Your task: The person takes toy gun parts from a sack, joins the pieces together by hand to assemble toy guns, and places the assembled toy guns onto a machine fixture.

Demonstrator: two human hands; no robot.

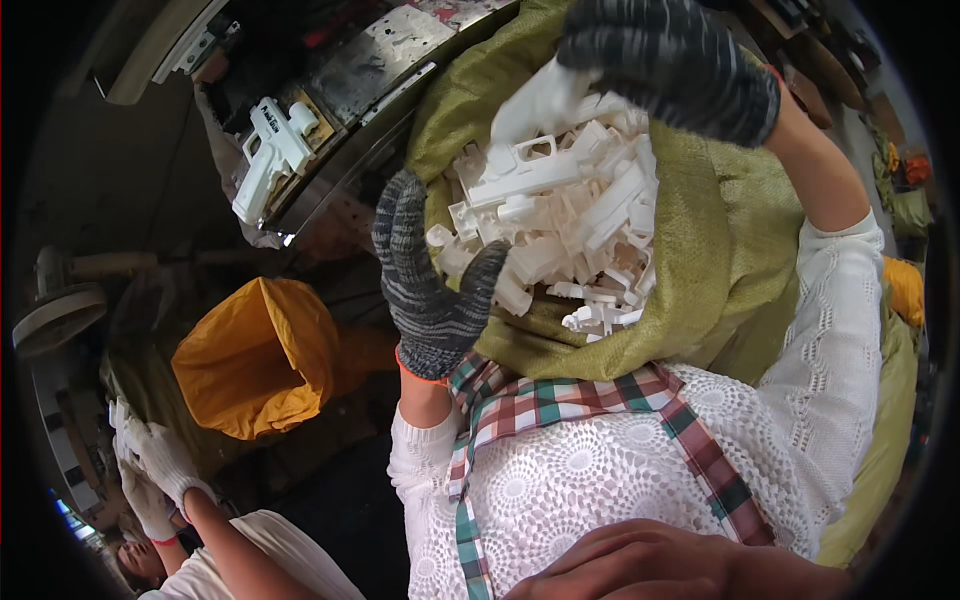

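Note:
My left hand, in a dark grey striped knit glove, is at the left rim of a green woven sack. Its fingers are stretched up and the thumb stands apart, with nothing in them. Over the far side of the sack, my right hand in a matching glove grips a white plastic toy gun piece, blurred by motion; part of it is hidden by the fingers. Inside the sack lie many white plastic pieces, among them a toy pistol with its trigger guard showing.
At the far left, another white toy pistol rests on the corner of a metal-topped bench. An orange-yellow bag stands with its mouth wide to the left. Lower left, a co-worker's white-gloved hands are close together.

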